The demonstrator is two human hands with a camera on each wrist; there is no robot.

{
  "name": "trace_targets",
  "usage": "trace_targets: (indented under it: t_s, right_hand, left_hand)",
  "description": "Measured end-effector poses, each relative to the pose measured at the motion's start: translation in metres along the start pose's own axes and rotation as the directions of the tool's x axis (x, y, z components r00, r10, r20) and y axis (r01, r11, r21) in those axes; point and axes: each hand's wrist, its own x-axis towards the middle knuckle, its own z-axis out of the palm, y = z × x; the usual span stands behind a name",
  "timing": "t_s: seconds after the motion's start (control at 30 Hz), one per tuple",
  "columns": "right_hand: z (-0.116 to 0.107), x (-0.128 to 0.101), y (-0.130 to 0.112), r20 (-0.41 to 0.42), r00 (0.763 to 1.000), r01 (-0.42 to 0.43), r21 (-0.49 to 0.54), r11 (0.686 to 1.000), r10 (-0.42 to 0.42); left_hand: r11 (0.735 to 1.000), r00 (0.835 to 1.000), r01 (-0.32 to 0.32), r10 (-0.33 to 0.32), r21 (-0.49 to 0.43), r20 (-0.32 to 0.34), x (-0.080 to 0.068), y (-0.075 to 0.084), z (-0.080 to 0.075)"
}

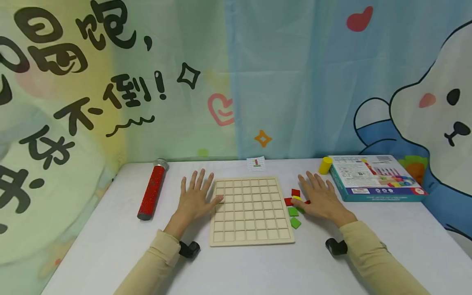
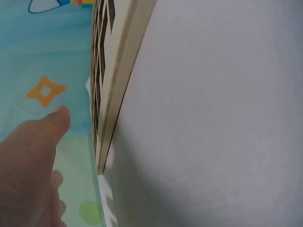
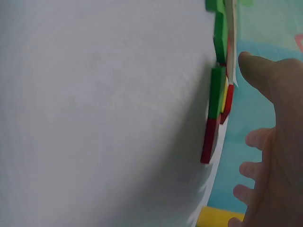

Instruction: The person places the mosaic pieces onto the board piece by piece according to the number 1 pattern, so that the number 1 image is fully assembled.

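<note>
**On the white table: two flat hands either side of an empty grid board**

From the head camera I see the wooden grid board (image 1: pixel 252 211) lying flat in the middle of the table (image 1: pixel 110 237), every square of it bare. The left hand (image 1: pixel 195 198) rests palm down just beside its left edge, fingers spread and straight, the thumb touching the frame; it grips nothing. The right hand (image 1: pixel 321 198) lies palm down on the other side, fingers relaxed, covering part of a small heap of tiles. I judge both hands sit this way to stay close to board and tiles alike. Two green tiles (image 1: pixel 293 217) and red tiles (image 1: pixel 291 197) show beside its thumb, with a sliver of yellow among them. Further off I note a red glittery tube (image 1: pixel 152 191), a yellow cylinder (image 1: pixel 325 165), a printed box (image 1: pixel 376 177) and a small card (image 1: pixel 256 163) standing at the back edge.

From the left wrist I get the board's pale layered edge (image 2: pixel 118 85) seen side-on, and the thumb (image 2: pixel 47 127) extended near it, not curled round anything.

From the right wrist the tiles appear edge-on as thin slabs, green (image 3: pixel 217 92) over red (image 3: pixel 209 139), lying touching one another, the thumb (image 3: pixel 258 71) straight beside them and holding none.
</note>
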Motion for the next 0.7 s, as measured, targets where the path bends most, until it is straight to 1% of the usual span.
trace_targets:
  t_s: [0.2,0.37,0.5,0.7]
  right_hand:
    - [0.0031,0.0027,-0.0001,0.006,1.000,0.003,-0.017,1.000,-0.003]
    - [0.0055,0.0045,0.0009,0.010,1.000,0.010,-0.025,1.000,-0.009]
    - [0.0052,0.0046,-0.0003,0.007,1.000,0.013,-0.030,0.999,-0.013]
    - [0.0040,0.0038,-0.0048,-0.007,1.000,0.023,-0.052,0.998,-0.024]
  left_hand:
    - [0.999,1.000,0.012,-0.012,0.030,0.003,-0.0010,-0.0017,0.0007]
    - [0.999,1.000,0.019,-0.019,0.037,-0.017,-0.0012,-0.0041,0.0018]
    - [0.998,1.000,0.029,-0.029,0.055,-0.009,-0.0007,-0.0062,0.0033]
    - [0.998,0.999,0.030,-0.029,0.048,-0.026,-0.0013,-0.0067,0.0046]
